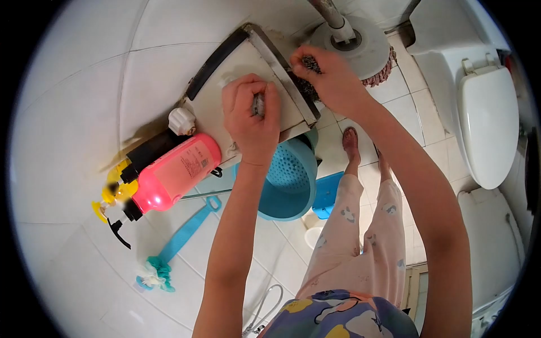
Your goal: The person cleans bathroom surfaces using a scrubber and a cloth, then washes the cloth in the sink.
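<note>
My left hand (pixel 251 115) is closed over the top of a white shelf or cabinet top (pixel 220 84), its fingers curled round a small greyish thing that is mostly hidden. My right hand (pixel 324 73) is closed beside the metal-edged side of that top, gripping a dark, mesh-like scrubber (pixel 310 63); a similar dark mass shows below the fingers along the edge. A black strip (pixel 217 65) runs along the far left edge of the top. Near its lower left corner are a white knob (pixel 182 121) and a pink pump bottle (pixel 180 172).
A round mop head (pixel 358 50) stands behind my right hand. Blue basins (pixel 287 188) sit below the top. A white toilet (pixel 489 127) is at the right. Yellow bottles (pixel 119 183) and a blue brush with a teal puff (pixel 189 231) are at the left.
</note>
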Demonstrator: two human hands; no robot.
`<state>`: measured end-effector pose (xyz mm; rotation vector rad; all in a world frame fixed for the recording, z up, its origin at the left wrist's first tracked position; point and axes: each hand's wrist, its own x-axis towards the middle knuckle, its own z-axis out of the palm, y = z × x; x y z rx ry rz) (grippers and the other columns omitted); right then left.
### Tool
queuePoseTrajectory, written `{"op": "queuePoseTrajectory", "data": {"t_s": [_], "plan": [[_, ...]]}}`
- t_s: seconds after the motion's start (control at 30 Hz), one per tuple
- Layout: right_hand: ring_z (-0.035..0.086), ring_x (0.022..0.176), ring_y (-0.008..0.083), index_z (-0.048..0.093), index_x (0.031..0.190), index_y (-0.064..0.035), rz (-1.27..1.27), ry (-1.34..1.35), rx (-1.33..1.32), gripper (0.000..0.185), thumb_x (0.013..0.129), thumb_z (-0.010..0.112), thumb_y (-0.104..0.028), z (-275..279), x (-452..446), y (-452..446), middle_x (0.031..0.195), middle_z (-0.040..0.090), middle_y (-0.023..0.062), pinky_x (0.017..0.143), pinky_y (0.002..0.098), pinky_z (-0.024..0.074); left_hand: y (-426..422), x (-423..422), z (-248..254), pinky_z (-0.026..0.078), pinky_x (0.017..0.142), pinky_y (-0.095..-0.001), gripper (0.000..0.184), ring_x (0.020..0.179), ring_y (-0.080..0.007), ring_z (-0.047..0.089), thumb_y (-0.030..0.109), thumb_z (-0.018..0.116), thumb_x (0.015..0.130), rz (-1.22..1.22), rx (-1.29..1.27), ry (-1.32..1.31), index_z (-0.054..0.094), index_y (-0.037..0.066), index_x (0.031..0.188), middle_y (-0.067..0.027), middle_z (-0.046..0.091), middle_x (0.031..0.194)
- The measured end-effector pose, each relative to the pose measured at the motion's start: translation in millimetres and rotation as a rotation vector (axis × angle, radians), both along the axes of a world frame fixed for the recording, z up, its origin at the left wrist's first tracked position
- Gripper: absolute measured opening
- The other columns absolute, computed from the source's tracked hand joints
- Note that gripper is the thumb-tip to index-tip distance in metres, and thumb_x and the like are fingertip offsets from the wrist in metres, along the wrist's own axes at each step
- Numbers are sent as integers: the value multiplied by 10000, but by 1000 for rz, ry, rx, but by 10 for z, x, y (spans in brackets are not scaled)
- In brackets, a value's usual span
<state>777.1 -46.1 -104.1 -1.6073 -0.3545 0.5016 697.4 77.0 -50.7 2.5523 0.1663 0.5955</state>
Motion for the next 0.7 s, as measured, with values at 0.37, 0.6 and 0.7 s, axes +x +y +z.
{"op": "queuePoseTrajectory", "data": {"t_s": [0.37,0.6,0.7], "plan": [[533,712,207,501,863,-31,-176,-204,72,55,820,536,-32,29,-74,94,755,571,72,682,274,420,12,15,-33,438,676,-295,89,780,-224,527,29,643,737,5,21,-26,555,25,754,-78,579,844],[568,699,281,515,869,-72,-154,-223,93,118,776,544,-5,-70,-45,140,754,594,91,614,340,445,-26,17,66,425,682,-291,96,779,-225,518,10,602,762,3,-126,68,591,20,857,-86,571,884],[595,716,333,519,877,-78,-111,-212,139,141,763,547,-1,-106,-11,105,764,615,110,605,387,460,-82,83,299,423,686,-290,194,791,-234,514,-3,576,772,12,-77,231,617,38,957,-81,561,931]]}}
